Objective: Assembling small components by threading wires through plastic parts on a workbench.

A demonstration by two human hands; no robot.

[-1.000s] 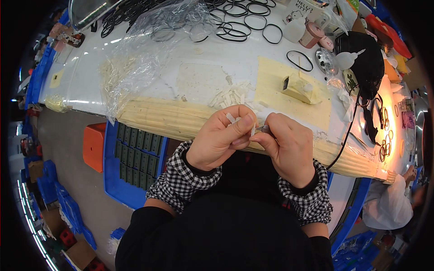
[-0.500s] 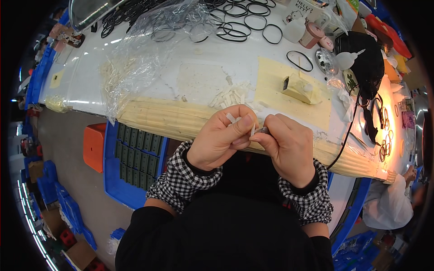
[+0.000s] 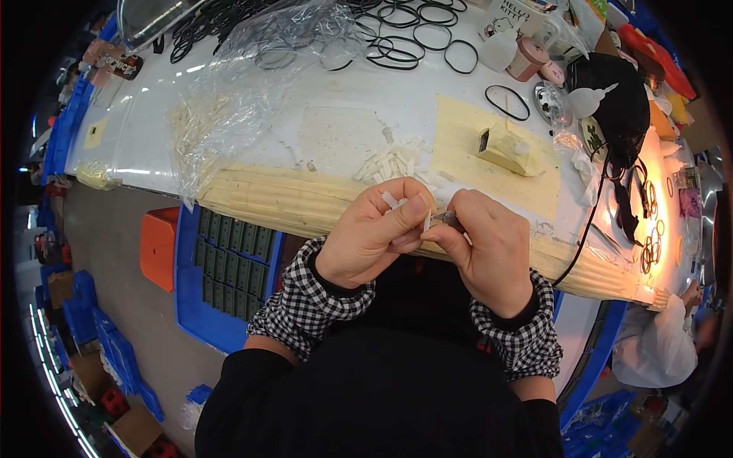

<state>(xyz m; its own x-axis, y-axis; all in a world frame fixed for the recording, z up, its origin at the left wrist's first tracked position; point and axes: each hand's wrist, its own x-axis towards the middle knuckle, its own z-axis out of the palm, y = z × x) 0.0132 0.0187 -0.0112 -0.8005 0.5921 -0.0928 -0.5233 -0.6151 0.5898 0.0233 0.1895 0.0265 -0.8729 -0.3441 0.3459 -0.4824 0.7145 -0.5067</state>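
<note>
Just in front of the table's padded edge, my left hand (image 3: 374, 229) pinches a small white strip (image 3: 427, 221) between thumb and fingers. Another bit of white, notched piece (image 3: 392, 201) shows between its knuckles. My right hand (image 3: 492, 240) is closed on a small, flat grey piece, perhaps metal (image 3: 450, 220), held right beside the white strip. Fingers hide most of the grey piece, so its kind is unclear. A loose pile of white strips (image 3: 391, 162) lies on the table just beyond both hands.
Beyond the pile, a yellow sheet (image 3: 458, 137) carries a tape-wrapped block (image 3: 508, 150). Clear plastic bags (image 3: 229, 114) and black rubber rings (image 3: 460, 57) cover the back left. Bottles, a black pouch (image 3: 611, 107) and a cable crowd the right. Below stands a blue crate (image 3: 187, 282) of dark parts.
My right hand has shifted very slightly, and a little more of the grey piece shows beside the white strip. My left hand stays in place.
</note>
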